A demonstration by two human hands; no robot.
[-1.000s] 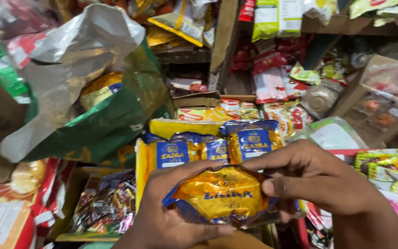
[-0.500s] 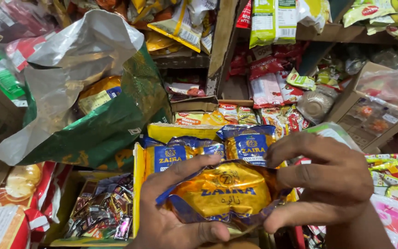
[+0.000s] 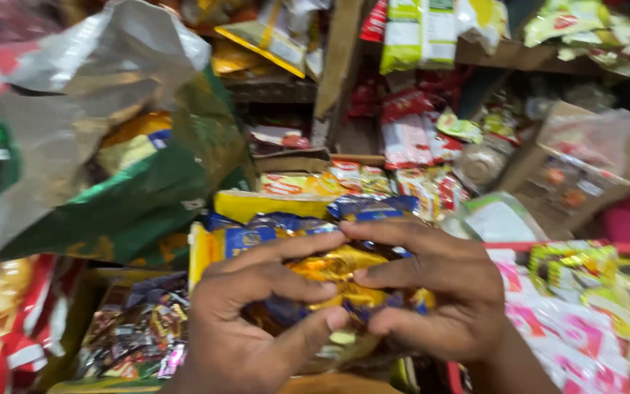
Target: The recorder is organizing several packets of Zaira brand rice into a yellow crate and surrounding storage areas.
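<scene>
We grasp the yellow snack packet [image 3: 337,281] between both hands, left hand [image 3: 246,328] and right hand [image 3: 439,292] equally near. Its long axis runs left to right, directly above the open yellow box [image 3: 257,208] of like packets.

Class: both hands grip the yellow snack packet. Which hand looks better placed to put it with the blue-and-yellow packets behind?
Probably the right hand: its fingers already reach over the yellow snack packet towards the blue-and-yellow packets; the left hand cradles it underneath.

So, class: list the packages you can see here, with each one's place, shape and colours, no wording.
Packet: between both hands, crumpled, gold and blue.
Big bag: upper left, open, green outside, silver inside.
Hanging packs: top centre, flat, green and white.
Sweets tray: lower left, mixed dark wrappers.
</scene>
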